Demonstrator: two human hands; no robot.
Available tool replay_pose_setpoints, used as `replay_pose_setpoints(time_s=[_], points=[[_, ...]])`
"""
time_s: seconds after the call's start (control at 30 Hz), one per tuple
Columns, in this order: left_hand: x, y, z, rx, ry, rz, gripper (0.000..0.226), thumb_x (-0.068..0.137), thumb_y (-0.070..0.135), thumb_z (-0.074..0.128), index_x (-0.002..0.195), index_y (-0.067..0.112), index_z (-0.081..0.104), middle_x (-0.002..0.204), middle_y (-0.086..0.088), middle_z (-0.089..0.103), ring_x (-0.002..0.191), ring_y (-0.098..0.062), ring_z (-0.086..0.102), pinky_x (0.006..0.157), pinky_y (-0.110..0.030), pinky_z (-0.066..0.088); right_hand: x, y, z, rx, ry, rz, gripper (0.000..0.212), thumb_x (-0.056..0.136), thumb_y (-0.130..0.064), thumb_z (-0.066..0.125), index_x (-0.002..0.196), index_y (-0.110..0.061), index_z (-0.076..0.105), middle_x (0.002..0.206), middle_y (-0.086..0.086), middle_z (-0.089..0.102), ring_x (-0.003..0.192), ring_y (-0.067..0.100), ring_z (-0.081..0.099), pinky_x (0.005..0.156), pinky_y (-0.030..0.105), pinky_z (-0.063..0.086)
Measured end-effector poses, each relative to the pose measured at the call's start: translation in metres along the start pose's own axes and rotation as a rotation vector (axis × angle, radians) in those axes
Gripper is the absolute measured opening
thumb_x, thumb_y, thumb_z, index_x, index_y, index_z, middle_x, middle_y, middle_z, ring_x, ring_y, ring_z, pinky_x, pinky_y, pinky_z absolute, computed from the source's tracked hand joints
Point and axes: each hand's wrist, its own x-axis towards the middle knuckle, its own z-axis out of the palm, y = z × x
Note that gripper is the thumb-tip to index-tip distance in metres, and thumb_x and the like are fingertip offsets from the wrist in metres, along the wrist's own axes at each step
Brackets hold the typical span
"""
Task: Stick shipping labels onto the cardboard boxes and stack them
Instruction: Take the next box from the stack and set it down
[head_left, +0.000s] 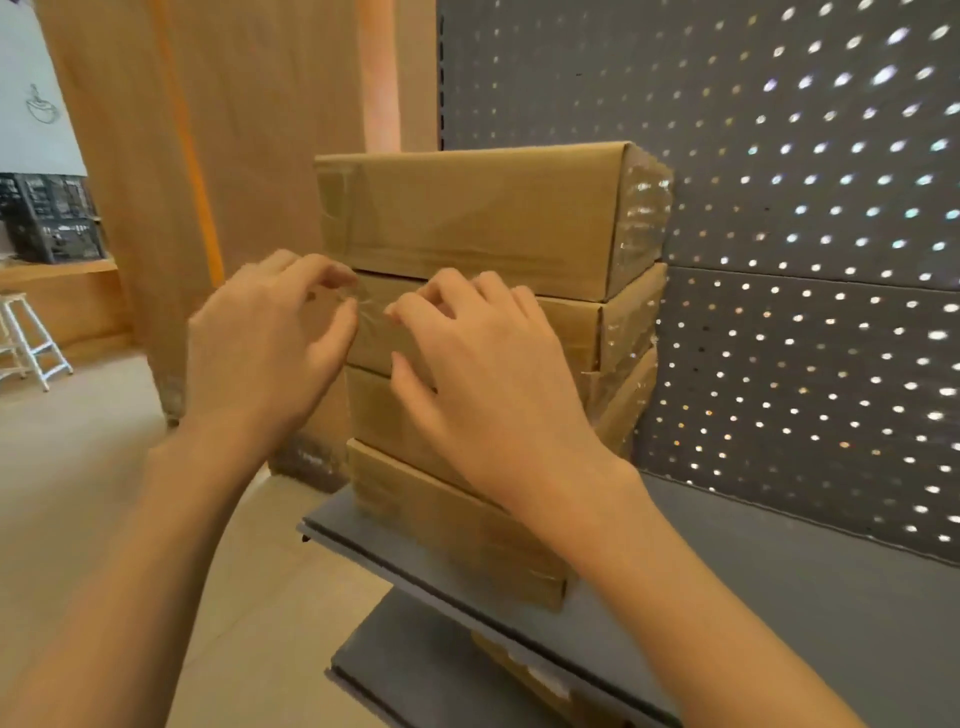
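Our left hand (270, 332) and right hand (467, 358) seem to pinch a clear strip (370, 306); pressing could topple the uneven box stack (467, 332).

The boxes (467, 218) are matt brown cardboard, their ends wrapped in glossy clear tape (641, 208). Under them, the shelf (753, 597) looks smooth, matt grey metal. Behind them, the perforated panel (805, 156) is matt grey too.

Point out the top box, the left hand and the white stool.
top box (467, 218), head view, middle of its front face
left hand (265, 332), head view, back of the hand
white stool (31, 338), head view, its legs
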Motion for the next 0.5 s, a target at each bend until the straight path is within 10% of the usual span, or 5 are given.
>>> replay_pose_setpoints(time_s=[0.3, 0.5], points=[[0.062, -0.044, 0.026, -0.732, 0.045, -0.191, 0.034, 0.087, 0.031, 0.062, 0.118, 0.02, 0.053, 0.116, 0.001, 0.049, 0.101, -0.007, 0.05, 0.077, -0.006, 0.04, 0.038, -0.003, -0.009, 0.075, 0.552, 0.372, 0.015, 0.085, -0.023, 0.061, 0.097, -0.016, 0.065, 0.086, -0.003, 0.062, 0.081, 0.017, 0.056, 0.076, 0.035, 0.047], [0.095, -0.042, 0.042, -1.169, -0.072, -0.526, 0.044, 0.083, 0.046, 0.062, 0.118, 0.022, 0.05, 0.112, 0.008, 0.056, 0.1, -0.003, 0.054, 0.075, -0.013, 0.045, 0.05, 0.02, -0.02, 0.134, 0.668, 0.736, 0.05, 0.082, -0.042, 0.064, 0.123, -0.02, 0.048, 0.118, -0.004, 0.043, 0.112, 0.011, 0.04, 0.092, 0.011, 0.031]])
